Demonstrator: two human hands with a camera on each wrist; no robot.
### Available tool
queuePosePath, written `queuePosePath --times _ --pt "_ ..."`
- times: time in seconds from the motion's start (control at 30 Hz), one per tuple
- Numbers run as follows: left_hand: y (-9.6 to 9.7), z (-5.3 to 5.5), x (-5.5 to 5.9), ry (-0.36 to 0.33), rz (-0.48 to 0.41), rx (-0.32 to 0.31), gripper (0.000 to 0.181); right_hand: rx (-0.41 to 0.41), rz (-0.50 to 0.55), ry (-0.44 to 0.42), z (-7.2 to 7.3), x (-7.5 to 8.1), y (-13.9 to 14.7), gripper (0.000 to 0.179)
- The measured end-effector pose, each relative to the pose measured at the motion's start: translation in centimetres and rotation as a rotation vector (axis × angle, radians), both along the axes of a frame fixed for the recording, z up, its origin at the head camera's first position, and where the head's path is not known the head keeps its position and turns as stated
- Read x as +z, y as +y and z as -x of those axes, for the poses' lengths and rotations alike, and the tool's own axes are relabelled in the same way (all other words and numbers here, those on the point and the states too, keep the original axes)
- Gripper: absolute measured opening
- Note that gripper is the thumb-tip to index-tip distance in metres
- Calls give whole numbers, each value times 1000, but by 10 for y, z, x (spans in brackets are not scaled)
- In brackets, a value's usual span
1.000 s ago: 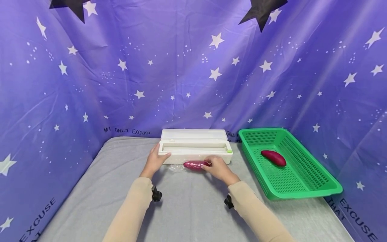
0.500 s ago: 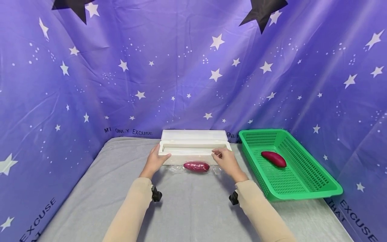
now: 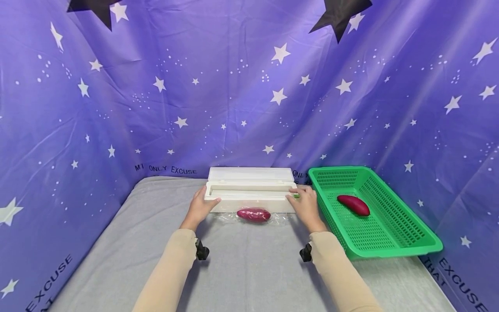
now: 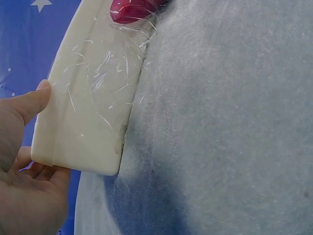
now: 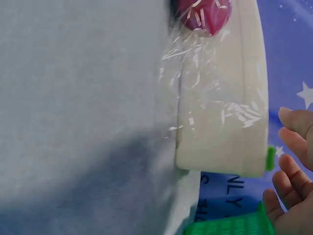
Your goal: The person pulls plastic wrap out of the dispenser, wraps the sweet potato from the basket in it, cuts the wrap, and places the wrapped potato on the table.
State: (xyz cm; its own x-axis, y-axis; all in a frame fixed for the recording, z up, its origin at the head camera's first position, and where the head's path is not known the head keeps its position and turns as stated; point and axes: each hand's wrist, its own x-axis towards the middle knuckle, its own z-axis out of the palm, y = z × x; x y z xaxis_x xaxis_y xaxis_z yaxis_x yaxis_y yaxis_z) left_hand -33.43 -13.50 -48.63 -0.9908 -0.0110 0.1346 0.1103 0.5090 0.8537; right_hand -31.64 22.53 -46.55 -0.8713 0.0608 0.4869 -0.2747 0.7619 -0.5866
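A long white cling film dispenser (image 3: 252, 205) lies with its lid (image 3: 251, 174) raised at the back. My left hand (image 3: 198, 208) grips its left end, thumb on the front edge and fingers round the end, as the left wrist view shows. At the right end, my right hand (image 3: 307, 207) hovers with loosely bent fingers beside the green slider (image 5: 270, 157); the right wrist view shows a gap between fingertips and box. A red-purple sweet potato (image 3: 254, 214), wrapped in clear cling film (image 4: 105, 73), rests against the dispenser's front, the film spreading out to both sides.
To the right stands a green perforated basket (image 3: 393, 252) with another sweet potato (image 3: 353, 205) inside. A grey cloth (image 3: 249, 268) covers the table. Purple starry curtains (image 3: 234, 86) rise behind and at both sides.
My right hand has let go of the wrapped sweet potato and moved right and away from me to the dispenser's right end. The left hand has stayed in place.
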Motion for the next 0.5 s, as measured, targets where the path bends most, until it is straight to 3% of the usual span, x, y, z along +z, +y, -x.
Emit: queuePosePath --times 0.3,0.5 --pt "-1 -3 2 -12 0 -12 85 -40 12 -113 -1 -7 10 44" --pt "-2 -3 2 -10 4 -14 85 -30 34 -100 2 -10 13 43"
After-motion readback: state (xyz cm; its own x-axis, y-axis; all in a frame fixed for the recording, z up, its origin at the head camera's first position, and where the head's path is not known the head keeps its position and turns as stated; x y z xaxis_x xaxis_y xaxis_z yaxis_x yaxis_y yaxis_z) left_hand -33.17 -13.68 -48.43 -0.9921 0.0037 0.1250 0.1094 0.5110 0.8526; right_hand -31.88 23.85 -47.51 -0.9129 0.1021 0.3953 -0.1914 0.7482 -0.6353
